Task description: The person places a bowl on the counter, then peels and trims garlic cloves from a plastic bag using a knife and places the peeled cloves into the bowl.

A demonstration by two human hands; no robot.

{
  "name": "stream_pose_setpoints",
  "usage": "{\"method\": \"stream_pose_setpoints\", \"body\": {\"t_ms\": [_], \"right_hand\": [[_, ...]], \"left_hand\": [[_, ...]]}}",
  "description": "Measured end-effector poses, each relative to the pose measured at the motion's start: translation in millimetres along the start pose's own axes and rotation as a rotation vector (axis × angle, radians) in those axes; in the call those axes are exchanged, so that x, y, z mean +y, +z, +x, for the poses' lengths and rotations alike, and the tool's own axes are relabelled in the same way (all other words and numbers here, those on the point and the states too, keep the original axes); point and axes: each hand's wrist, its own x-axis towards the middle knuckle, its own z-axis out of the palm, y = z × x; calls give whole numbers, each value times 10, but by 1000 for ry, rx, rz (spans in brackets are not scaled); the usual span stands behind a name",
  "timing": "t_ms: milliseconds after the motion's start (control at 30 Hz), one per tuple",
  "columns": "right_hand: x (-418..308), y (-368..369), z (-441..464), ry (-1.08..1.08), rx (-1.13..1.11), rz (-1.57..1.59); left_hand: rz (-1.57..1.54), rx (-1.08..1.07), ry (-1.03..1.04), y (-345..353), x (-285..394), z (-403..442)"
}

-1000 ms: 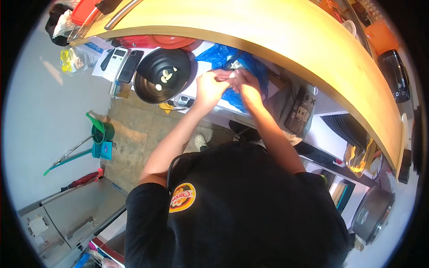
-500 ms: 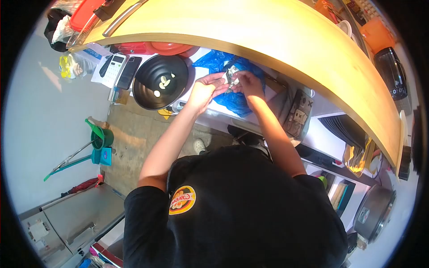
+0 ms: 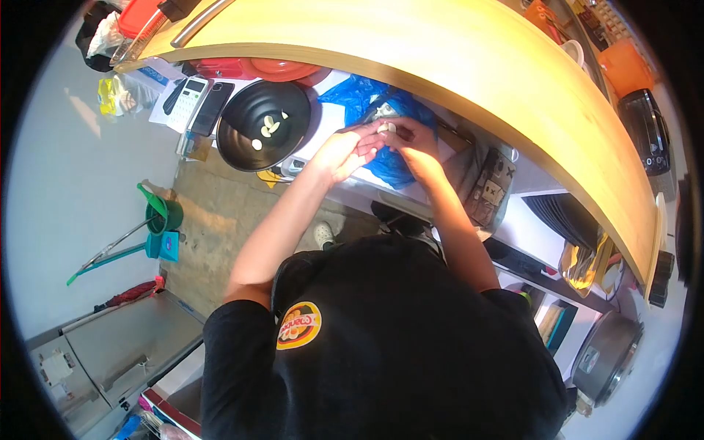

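Observation:
Over a blue plastic bag (image 3: 396, 171), my two hands meet. My left hand (image 3: 345, 152) is turned palm up with its fingers stretched out, and its fingertips touch a small pale piece like a garlic clove (image 3: 387, 127). My right hand (image 3: 412, 139) pinches that piece between thumb and finger. Some whitish peel or paper (image 3: 383, 111) lies on the bag just beyond the hands. To the left, a black bowl (image 3: 246, 136) holds several pale cloves (image 3: 269, 125).
A calculator (image 3: 188, 103) and a black phone (image 3: 213, 108) lie left of the bowl. Red lids (image 3: 282, 70) are behind it. A yellow wooden shelf (image 3: 440, 51) arches over the counter. A patterned case (image 3: 490, 187) lies at the right.
My left hand has opened flatter with its palm up. The pale piece now shows between the fingers, while the whitish peel held half a second ago lies beyond them.

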Motion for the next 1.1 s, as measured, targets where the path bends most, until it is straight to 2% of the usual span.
{"method": "stream_pose_setpoints", "body": {"t_ms": [67,100,167,267,300,400,433,533,600,667,767,867,900,1000,1100], "right_hand": [[52,-44,-13,56,63,-50],[90,-62,-17,83,96,-75],[226,-95,10,156,123,79],[167,-36,-18,239,184,345],[94,7,-22,262,205,440],[-17,31,9,332,303,717],[-40,28,10,328,280,746],[-6,-14,31,288,163,834],[185,-57,91,221,33,893],[180,-16,83,166,85,721],[182,-9,29,160,178,596],[166,-50,-41,159,192,550],[160,-58,-48,153,182,539],[207,-87,-61,141,179,517],[208,-105,-76,119,204,498]], "left_hand": [[171,125,16,145,25,-64],[344,132,177,132,-15,-22],[686,138,502,114,-91,45],[888,59,589,123,-132,64],[892,100,599,119,-115,72],[516,89,472,96,22,54],[355,154,402,153,81,25],[172,-49,358,-156,68,120],[366,33,203,-69,79,46],[788,74,257,4,87,-39],[1157,260,626,-76,12,-21],[1333,337,773,-139,88,14],[1389,374,710,-135,115,28],[1572,456,807,-167,96,129],[1496,468,862,-117,89,215]]}}
